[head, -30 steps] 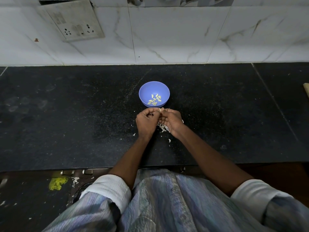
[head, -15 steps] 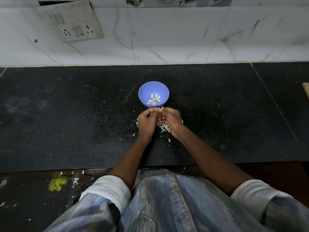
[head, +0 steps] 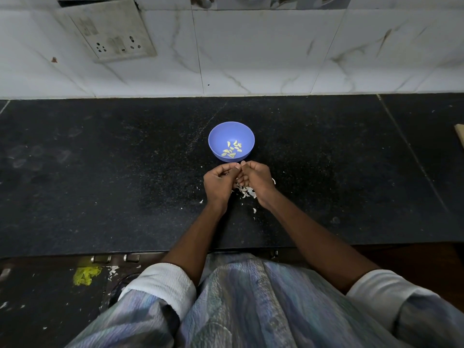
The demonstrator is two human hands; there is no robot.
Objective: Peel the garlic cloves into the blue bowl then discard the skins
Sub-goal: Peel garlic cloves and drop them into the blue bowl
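Papery skin is probably what the curled fingers (head: 236,169) of left hand (head: 218,182) and right hand (head: 257,178) work on; the clove itself is hidden. Better to pull gently, close above the blue bowl (head: 231,141) at frame centre, holding peeled cloves (head: 232,149). Loose skins (head: 246,192) lie under the wrists on black counter (head: 100,172).

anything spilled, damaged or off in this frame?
Garlic skins lie loose on the black counter under the hands, expected mid-peel. Odder: a yellow scrap and white flakes on the floor at lower left, and the socket plate looks grimy. Blue bowl upright.
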